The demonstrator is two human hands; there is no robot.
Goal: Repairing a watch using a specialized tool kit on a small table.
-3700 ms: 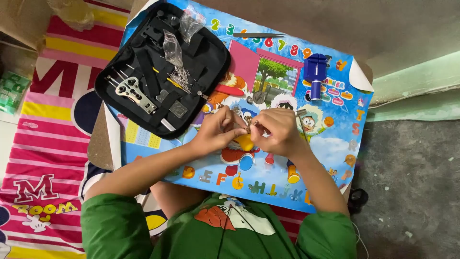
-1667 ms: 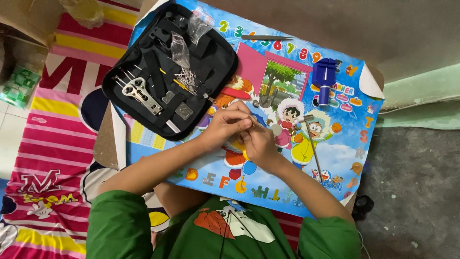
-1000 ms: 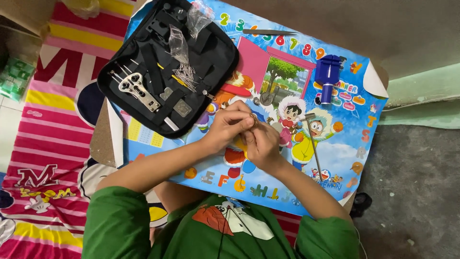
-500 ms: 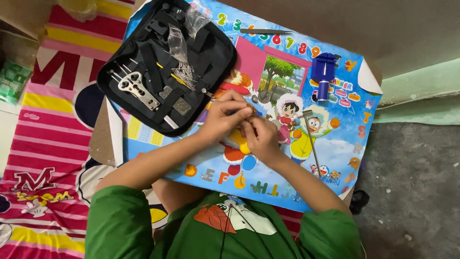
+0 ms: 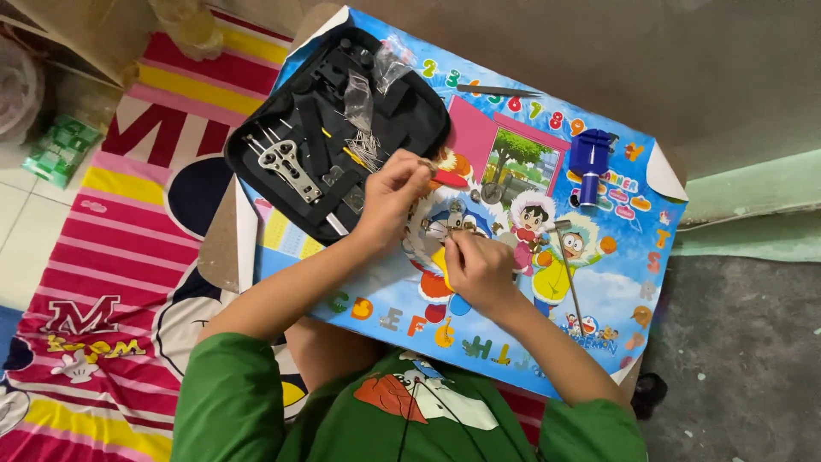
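My left hand [image 5: 386,195] is at the right edge of the open black tool case [image 5: 402,128], thumb and forefinger pinched on a small metal piece [image 5: 425,164]. My right hand [image 5: 479,267] rests on the cartoon poster [image 5: 616,291] covering the small table. Its fingertips press on a small metal watch part [image 5: 451,225]. The hands are a short way apart. A round metal disc [image 5: 490,193] lies just beyond the right hand.
The case holds a metal wrench [image 5: 286,162], thin pins and a clear bag [image 5: 366,120]. A blue press tool [image 5: 590,158], a slim metal pick [image 5: 496,89] and a small hammer [image 5: 564,267] lie on the poster. A striped mat [image 5: 103,257] covers the floor at left.
Both hands were pressed together over the poster's middle. My left hand has since drawn away toward the case edge, while my right hand stays on the watch part.
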